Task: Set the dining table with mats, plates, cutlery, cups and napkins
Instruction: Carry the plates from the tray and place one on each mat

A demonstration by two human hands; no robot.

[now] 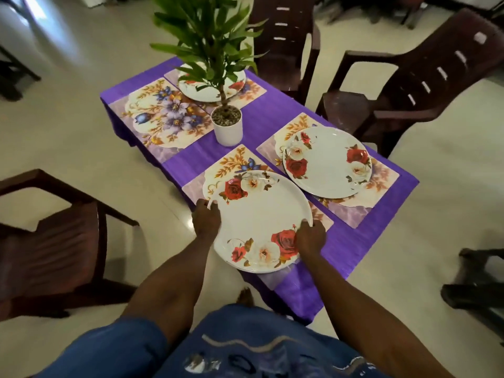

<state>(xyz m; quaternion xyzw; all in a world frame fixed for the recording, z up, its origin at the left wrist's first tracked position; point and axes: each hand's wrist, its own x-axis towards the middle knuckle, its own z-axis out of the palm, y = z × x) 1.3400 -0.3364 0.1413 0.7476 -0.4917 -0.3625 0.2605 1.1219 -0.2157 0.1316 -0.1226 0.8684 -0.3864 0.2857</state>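
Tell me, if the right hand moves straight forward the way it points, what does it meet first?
Probably the plate on the right mat. The right hand points that way from the held plates; depth is unclear.

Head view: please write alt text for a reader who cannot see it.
Both hands, left hand and right hand, grip a rose-patterned plate over the near floral mat on a purple-clothed table. Two other mats already carry plates, one mat is bare, and a potted plant stands mid-table.
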